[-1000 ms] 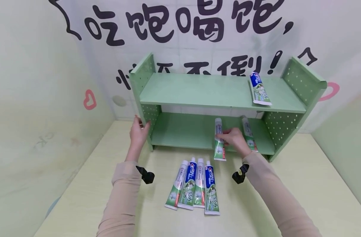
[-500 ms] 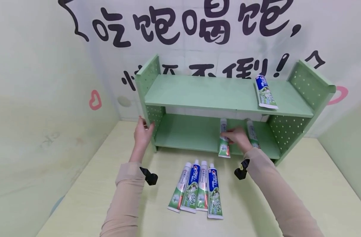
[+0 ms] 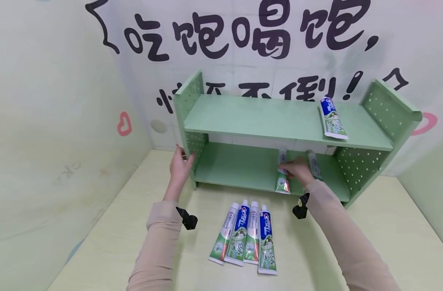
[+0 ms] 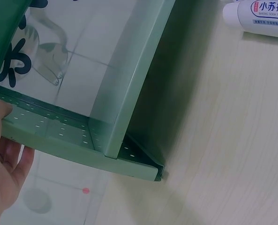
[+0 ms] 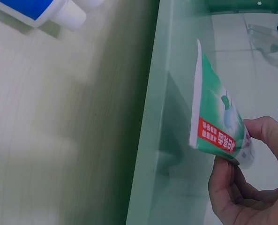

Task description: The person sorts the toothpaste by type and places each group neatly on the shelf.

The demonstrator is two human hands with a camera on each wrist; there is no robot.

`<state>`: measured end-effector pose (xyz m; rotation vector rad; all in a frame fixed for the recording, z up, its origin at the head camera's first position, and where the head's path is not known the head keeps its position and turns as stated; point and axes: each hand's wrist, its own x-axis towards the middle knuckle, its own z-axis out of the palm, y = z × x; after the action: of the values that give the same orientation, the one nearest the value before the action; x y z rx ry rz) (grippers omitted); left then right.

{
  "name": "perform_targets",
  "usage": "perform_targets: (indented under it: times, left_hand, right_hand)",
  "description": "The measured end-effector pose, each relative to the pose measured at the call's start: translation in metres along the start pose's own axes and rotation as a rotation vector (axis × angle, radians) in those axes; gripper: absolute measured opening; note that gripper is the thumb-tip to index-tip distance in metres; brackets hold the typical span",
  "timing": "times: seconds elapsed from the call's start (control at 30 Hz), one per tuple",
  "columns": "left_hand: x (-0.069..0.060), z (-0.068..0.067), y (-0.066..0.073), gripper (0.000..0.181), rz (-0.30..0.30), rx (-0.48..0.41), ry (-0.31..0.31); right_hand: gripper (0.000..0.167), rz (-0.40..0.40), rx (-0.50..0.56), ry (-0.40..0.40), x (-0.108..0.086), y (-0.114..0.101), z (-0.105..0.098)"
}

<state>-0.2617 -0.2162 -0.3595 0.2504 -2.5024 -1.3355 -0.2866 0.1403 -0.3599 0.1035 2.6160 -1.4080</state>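
My right hand (image 3: 297, 169) pinches a white and green toothpaste tube (image 3: 283, 185) between thumb and fingers, over the lower board of the green shelf (image 3: 239, 184). In the right wrist view its flat crimped end (image 5: 196, 108) points toward the shelf's front edge. My left hand (image 3: 181, 163) grips the left side panel of the shelf, thumb on the inner side and fingers outside, as the left wrist view shows of the panel (image 4: 59, 150). Another white and green tube (image 3: 314, 165) lies on the lower board, partly behind the right hand. A blue and green Crest tube (image 3: 333, 119) rests on the upper board.
Several toothpaste tubes lie side by side on the pale wooden table (image 3: 207, 279) before the shelf, among them a blue Crest tube (image 3: 267, 242) and a white and green tube (image 3: 224, 234). A wall (image 3: 236, 68) with black lettering stands behind the shelf.
The right hand has moved the toothpaste tube farther back over the lower board, lowering it. The left hand keeps its hold on the panel. The head view has shifted, so everything appears farther right.
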Motion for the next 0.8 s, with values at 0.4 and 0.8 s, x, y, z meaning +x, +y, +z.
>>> perform_targets:
  times: [0.4, 0.8]
  left_hand:
    - [-0.001, 0.001, 0.000, 0.035, -0.009, 0.005, -0.008]
    - [-0.001, 0.000, 0.000, 0.034, -0.024, -0.006, -0.008]
  right_hand:
    - [0.041, 0.026, -0.034, 0.007, 0.008, 0.003, -0.004]
    - [0.038, 0.043, -0.039, 0.011, 0.014, 0.004, -0.008]
